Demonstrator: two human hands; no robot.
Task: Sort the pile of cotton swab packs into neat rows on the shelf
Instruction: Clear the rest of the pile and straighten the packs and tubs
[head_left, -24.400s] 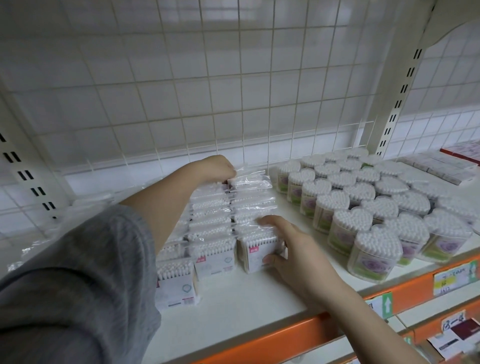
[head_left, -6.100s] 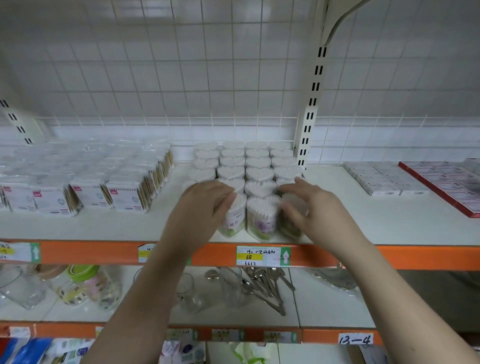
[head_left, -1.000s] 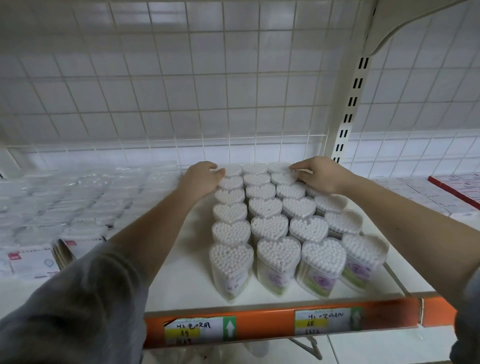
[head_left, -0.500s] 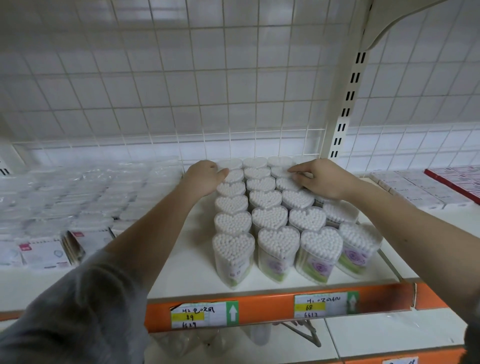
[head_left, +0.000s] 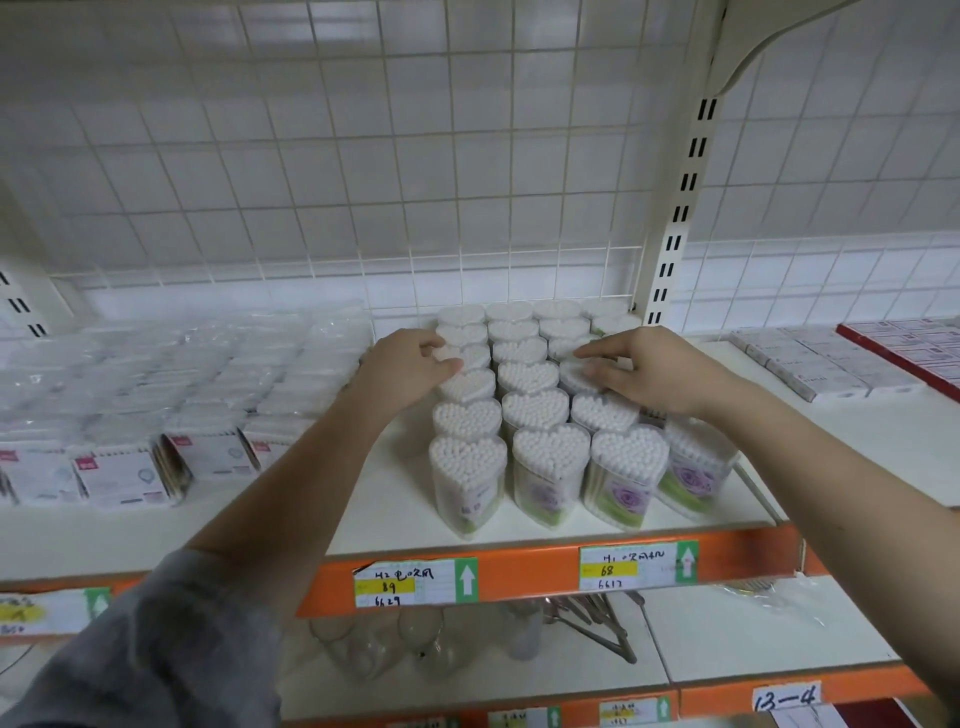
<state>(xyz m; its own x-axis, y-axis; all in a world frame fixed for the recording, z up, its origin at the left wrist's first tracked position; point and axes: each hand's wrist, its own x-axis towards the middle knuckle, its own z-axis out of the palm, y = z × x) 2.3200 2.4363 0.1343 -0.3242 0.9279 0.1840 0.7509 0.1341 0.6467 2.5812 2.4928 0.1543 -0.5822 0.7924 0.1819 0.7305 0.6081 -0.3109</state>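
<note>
Heart-shaped clear tubs of cotton swabs (head_left: 540, 410) stand in rows running front to back on the white shelf (head_left: 395, 519). My left hand (head_left: 405, 369) rests against the left side of the block, fingers curled over a tub in the left row. My right hand (head_left: 644, 369) lies on the tops of tubs on the right side, fingers stretched toward the middle rows. Flat bagged swab packs (head_left: 171, 395) lie in rows on the left part of the shelf.
An orange shelf edge (head_left: 519, 571) carries handwritten price tags. A slotted upright post (head_left: 680, 208) stands behind the tubs at right. Flat boxes (head_left: 826, 364) lie at far right. Glassware and metal utensils (head_left: 587, 623) sit on the lower shelf.
Both hands have slid from the back of the heart tub block toward the middle rows, still flanking it. The view has pulled back and lowered a little.
</note>
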